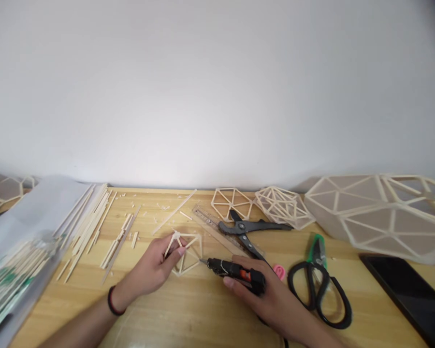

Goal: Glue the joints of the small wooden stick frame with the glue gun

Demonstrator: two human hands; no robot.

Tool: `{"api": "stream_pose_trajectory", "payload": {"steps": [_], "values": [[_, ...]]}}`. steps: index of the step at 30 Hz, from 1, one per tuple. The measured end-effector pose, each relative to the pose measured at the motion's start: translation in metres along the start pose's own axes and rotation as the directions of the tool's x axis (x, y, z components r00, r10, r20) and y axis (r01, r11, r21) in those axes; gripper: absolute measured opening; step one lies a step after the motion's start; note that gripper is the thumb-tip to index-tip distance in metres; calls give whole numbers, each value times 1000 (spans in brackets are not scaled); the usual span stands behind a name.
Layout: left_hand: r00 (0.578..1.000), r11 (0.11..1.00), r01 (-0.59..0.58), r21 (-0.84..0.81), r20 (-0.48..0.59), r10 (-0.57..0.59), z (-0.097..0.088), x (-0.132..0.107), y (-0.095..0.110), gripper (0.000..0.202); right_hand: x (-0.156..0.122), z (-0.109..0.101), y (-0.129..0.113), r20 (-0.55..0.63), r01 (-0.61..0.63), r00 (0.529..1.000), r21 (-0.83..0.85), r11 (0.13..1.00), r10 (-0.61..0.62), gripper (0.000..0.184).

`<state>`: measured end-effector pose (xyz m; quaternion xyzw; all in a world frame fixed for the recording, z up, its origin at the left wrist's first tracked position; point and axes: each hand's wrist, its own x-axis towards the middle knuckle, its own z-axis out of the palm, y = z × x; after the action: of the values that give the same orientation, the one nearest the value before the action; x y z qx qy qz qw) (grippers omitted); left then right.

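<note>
While frame is pinched by left hand, glue gun at its 4 o'clock by right hand, burns are risked if slipped.

1 head-worn camera gives the only view, from above the person's side of the wooden table. It faces forward and slightly down across the table, near enough to show the left hand and right hand over it, with the wall behind it.

The held frame looks wooden, the phone glossy
</note>
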<state>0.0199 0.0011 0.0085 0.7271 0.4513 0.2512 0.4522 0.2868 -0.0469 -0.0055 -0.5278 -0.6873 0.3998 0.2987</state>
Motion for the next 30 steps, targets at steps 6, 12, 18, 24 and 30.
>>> {"api": "stream_pose_trajectory", "payload": {"steps": [6,12,18,24,30], "values": [[1000,1000,0,2,-2,0,1,0,0,31,0,-2,1,72,30,997,-13,999,-29,39],[1000,1000,13,18,1,-13,1,-1,1,31,0,-3,-5,69,-11,998,8,1000,10,33],[999,999,40,24,-6,-40,0,-1,3,33,3,-6,-10,100,0,995,13,1000,-1,34],[998,996,64,58,12,-65,-1,-1,-3,36,2,-7,-9,76,7,997,19,1000,-9,34],[997,995,79,57,22,-81,0,-2,-7,32,4,-9,-12,103,2,995,37,999,-6,36]]}}
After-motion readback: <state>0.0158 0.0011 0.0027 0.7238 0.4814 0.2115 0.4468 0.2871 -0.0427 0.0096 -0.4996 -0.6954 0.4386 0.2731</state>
